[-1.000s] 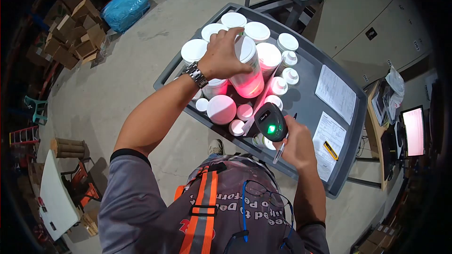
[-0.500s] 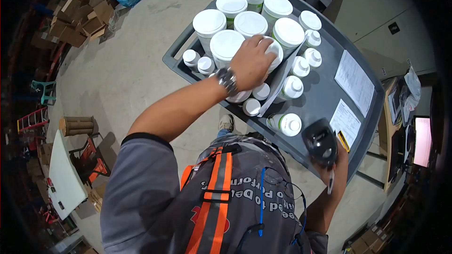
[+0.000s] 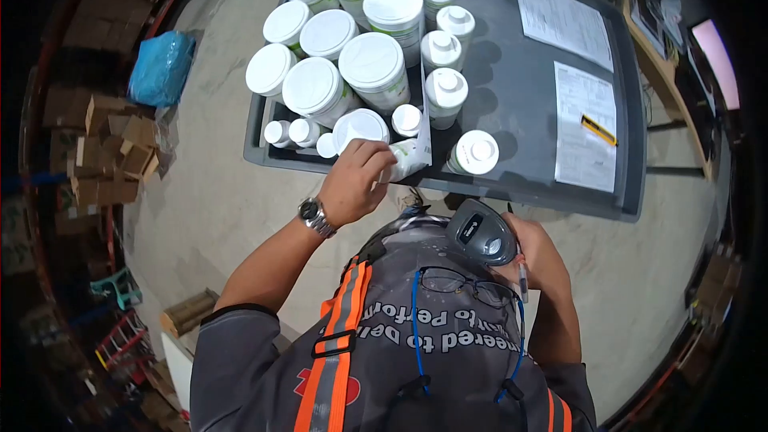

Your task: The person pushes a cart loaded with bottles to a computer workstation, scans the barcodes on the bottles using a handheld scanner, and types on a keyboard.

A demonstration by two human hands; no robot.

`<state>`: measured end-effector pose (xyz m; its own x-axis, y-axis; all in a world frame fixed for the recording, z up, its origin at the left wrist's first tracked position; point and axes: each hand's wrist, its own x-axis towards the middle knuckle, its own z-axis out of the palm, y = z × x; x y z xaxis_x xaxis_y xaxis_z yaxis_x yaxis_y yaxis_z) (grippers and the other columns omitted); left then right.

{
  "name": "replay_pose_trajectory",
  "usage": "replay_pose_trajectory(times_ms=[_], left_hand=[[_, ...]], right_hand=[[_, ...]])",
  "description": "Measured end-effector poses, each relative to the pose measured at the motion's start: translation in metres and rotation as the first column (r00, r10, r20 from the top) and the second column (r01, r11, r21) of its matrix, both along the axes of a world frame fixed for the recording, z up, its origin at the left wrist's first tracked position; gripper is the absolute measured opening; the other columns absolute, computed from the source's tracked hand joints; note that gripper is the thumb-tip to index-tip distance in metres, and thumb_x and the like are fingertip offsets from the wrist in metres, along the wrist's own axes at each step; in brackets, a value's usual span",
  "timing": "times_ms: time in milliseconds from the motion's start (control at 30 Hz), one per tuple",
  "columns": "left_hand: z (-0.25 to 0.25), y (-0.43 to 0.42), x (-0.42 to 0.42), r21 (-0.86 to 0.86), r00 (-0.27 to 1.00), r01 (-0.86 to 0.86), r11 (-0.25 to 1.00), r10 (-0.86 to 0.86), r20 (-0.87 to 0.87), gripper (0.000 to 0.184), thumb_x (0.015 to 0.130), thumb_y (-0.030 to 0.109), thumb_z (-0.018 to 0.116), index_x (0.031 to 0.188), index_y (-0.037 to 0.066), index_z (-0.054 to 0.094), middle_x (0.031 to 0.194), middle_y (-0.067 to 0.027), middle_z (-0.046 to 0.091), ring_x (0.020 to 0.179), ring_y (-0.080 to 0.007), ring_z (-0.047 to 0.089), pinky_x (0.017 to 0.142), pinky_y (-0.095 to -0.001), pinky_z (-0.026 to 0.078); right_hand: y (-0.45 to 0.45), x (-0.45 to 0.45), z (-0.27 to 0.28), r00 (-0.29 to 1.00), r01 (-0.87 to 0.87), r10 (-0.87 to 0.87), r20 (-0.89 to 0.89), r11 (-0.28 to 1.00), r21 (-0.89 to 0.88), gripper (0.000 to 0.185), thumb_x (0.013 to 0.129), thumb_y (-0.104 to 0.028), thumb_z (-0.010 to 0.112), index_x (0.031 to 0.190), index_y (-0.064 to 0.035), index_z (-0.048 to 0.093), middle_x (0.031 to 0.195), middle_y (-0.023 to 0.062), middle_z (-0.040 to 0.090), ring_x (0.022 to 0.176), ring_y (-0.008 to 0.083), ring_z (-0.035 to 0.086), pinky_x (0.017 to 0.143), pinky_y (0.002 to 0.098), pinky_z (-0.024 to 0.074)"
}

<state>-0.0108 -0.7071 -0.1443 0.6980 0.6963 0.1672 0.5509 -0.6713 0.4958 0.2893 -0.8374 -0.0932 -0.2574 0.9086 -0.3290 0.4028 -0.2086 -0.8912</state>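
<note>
My left hand (image 3: 356, 184), with a watch on its wrist, has its fingers curled at the near edge of the cart. They grip a small white bottle (image 3: 406, 162) with a green-marked label, which is tilted. A white-lidded tub (image 3: 362, 130) stands just beyond my fingertips, and another small bottle (image 3: 406, 120) is behind the tilted one. My right hand (image 3: 538, 252) is wrapped round a dark grey barcode scanner (image 3: 482, 234), held in front of my chest. A thin pen-like item (image 3: 523, 278) shows beside that hand.
The grey cart (image 3: 520, 136) carries several large white tubs (image 3: 372, 68) and a row of white bottles (image 3: 446, 96). Paper sheets (image 3: 586, 164) and a yellow box cutter (image 3: 598, 130) lie on its right side. Cardboard boxes (image 3: 120, 140) and a blue bundle (image 3: 162, 68) are on the floor.
My left hand has come back from over the large tubs to the small bottle at the cart's near edge. My right hand has drawn the scanner back towards my body. The view has turned.
</note>
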Motion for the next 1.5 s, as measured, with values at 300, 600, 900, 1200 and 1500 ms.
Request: replay_pose_trajectory(times_ms=[300,600,900,1200,1500], left_hand=[[-0.028,-0.050,-0.019,0.044,0.963,-0.244,0.969,0.237,0.128,0.044,0.065,-0.003,0.074,0.104,0.005,0.054,0.110,-0.0150,0.056,0.099,-0.0344,0.057,0.083,-0.0394,0.049],[-0.002,-0.072,0.000,-0.119,0.887,-0.421,0.899,0.381,-0.260,0.077,0.075,0.004,0.068,0.144,0.020,0.037,0.105,-0.0198,0.049,0.088,-0.0361,0.059,0.075,-0.0436,0.052],[0.005,-0.069,0.019,-0.058,0.757,-0.367,0.928,0.262,-0.599,0.094,0.076,0.006,0.065,0.150,0.041,0.018,0.106,-0.0255,0.046,0.077,-0.0403,0.063,0.068,-0.0470,0.054],[0.013,-0.073,0.031,-0.021,0.720,-0.366,0.930,0.269,-0.640,0.091,0.077,0.009,0.064,0.151,0.037,0.018,0.107,-0.0263,0.047,0.077,-0.0406,0.063,0.067,-0.0471,0.054],[0.005,-0.001,0.063,0.110,0.786,-0.152,0.982,0.188,-0.588,0.024,0.078,0.026,0.067,0.074,0.002,0.069,0.088,-0.0222,0.060,0.086,-0.0376,0.060,0.075,-0.0439,0.052]], right_hand=[[-0.024,-0.005,-0.041,0.989,0.138,-0.139,-0.050,0.990,-0.022,0.037,0.068,-0.015,0.074,0.097,0.0027,0.059,0.084,0.0211,0.065,0.079,0.0387,0.065,0.072,0.0344,0.0499],[-0.012,-0.016,-0.056,0.984,0.074,-0.052,-0.170,0.990,0.124,0.040,0.067,-0.012,0.073,0.101,0.0028,0.058,0.092,0.0214,0.066,0.089,0.0383,0.065,0.079,0.0365,0.0497],[-0.006,-0.019,-0.054,0.999,0.011,-0.002,-0.046,0.980,0.200,0.040,0.064,-0.010,0.071,0.098,0.0043,0.058,0.081,0.0227,0.065,0.078,0.0412,0.063,0.073,0.0400,0.0500],[0.001,-0.022,-0.051,0.999,-0.035,0.026,0.045,0.978,0.207,0.044,0.064,-0.015,0.073,0.102,0.0022,0.059,0.086,0.0216,0.066,0.078,0.0384,0.064,0.073,0.0391,0.0501],[-0.022,-0.004,-0.064,1.000,-0.015,0.011,0.017,0.980,0.198,0.037,0.064,-0.014,0.073,0.092,0.0030,0.058,0.080,0.0228,0.064,0.081,0.0431,0.063,0.072,0.0435,0.0496]])
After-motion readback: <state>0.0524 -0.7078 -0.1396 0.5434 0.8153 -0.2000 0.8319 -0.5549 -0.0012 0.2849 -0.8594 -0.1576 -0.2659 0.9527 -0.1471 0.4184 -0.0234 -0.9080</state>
